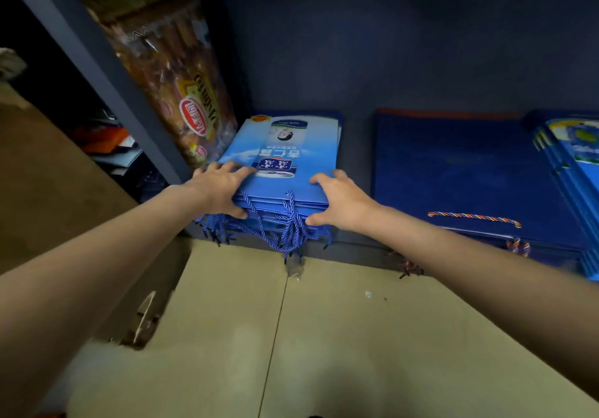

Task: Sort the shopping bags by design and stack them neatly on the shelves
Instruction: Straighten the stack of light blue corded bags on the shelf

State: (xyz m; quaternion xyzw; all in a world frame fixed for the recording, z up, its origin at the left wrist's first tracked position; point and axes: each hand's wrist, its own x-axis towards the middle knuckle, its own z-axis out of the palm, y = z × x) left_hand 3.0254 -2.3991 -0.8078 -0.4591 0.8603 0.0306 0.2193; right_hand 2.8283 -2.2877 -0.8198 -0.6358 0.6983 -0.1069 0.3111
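So both hands are clamped on the light blue bag stack (282, 155), which sits on the shelf (356, 164) around 12 o'clock from the person, snug by the left upright. The left hand (220, 187) has fingers spread flat on top and its thumb hooked under the near edge; the right hand (340, 200) grips the near right corner the same way. Honestly the risk I see is the rope handles (285, 226): they dangle in a tangle over the shelf lip, so a push or lift could snag them and fan the pile out. Also the snack package (175, 83) leaning at 11 o'clock could tip onto the stack if bumped. The dark blue bag stack (460, 171) at 2 o'clock sits well apart, so that one looks safe.
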